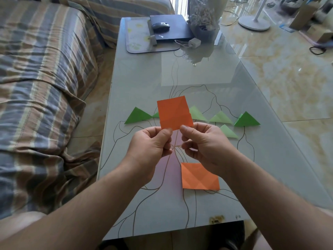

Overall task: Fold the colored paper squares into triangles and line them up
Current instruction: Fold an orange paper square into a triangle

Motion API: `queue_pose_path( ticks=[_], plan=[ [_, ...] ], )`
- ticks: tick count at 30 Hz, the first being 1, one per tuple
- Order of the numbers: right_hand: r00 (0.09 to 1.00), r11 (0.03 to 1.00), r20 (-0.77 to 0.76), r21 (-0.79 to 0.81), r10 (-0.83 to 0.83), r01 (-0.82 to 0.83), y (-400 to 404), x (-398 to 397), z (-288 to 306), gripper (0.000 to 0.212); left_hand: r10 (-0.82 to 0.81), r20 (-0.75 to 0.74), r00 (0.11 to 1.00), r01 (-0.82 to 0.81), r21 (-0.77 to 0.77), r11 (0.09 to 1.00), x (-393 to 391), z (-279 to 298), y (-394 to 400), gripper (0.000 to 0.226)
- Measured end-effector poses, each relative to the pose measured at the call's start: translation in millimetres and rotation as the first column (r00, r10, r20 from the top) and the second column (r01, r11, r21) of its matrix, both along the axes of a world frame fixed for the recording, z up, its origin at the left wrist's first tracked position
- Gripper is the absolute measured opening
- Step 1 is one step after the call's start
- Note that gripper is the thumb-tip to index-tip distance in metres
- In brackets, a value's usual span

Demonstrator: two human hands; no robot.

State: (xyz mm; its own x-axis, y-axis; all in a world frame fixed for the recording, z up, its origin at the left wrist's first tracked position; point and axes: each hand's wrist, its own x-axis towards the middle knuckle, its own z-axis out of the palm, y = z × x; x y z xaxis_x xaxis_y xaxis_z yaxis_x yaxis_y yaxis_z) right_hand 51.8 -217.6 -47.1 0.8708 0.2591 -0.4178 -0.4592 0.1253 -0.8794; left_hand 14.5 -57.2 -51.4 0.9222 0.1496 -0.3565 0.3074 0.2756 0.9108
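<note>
An orange paper square point(174, 113) is held up above the glass table point(207, 74) — its near edge pinched by the left hand point(151, 143) and the right hand point(201, 143), fingers closed on it. Folding appears just begun; opposite corners must next be matched. Green triangles point(246, 120) are lined up behind, and another orange square point(199, 176) lies flat nearby. No containers are seen.

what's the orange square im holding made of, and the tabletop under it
The orange square looks like thin matte paper: it carries sharp crease lines and stays flat while pinched at its lower edge. The tabletop appears to be glossy glass over a printed line drawing, since it mirrors the window light; the layer beneath is unclear.
</note>
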Motion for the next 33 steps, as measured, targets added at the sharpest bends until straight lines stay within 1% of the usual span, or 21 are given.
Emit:
queue_pose_path(
  ticks=[5,10,14,17,22,28,33],
  plan=[
    [1.000,1.000,-0.011,0.010,0.006,-0.005,-2.3,0.8,1.4,0.019,0.009,0.006,1.000,-0.009,0.021,1.000,0.3,-0.3,0.3,0.013],
    [1.000,1.000,-0.018,0.010,-0.024,0.024,-3.7,0.9,2.5,0.015,0.014,0.013,1.000,-0.015,0.033,0.999,1.3,1.0,-0.5,0.012],
    [0.998,0.998,-0.027,0.021,-0.052,0.052,-4.5,1.8,3.2,0.014,0.010,0.037,0.999,-0.013,0.082,0.997,2.1,1.5,1.2,0.014],
    [0.998,0.998,-0.026,0.034,-0.055,0.056,-4.4,2.0,3.6,0.019,0.003,0.059,0.998,-0.010,0.128,0.992,2.5,2.3,1.8,0.015],
    [0.996,0.996,-0.020,0.027,-0.087,0.088,-5.2,2.5,3.3,0.011,0.011,0.062,0.998,-0.020,0.132,0.991,3.0,2.8,3.2,0.015],
    [0.998,0.997,-0.007,0.015,-0.070,0.070,-5.6,2.6,4.8,0.010,0.009,0.070,0.998,-0.021,0.164,0.986,2.6,2.6,4.6,0.015],
    [0.998,0.998,0.002,0.006,-0.065,0.065,-5.5,2.5,4.5,0.011,0.027,0.065,0.998,-0.037,0.157,0.987,2.8,3.8,3.9,0.013]
  ],
)
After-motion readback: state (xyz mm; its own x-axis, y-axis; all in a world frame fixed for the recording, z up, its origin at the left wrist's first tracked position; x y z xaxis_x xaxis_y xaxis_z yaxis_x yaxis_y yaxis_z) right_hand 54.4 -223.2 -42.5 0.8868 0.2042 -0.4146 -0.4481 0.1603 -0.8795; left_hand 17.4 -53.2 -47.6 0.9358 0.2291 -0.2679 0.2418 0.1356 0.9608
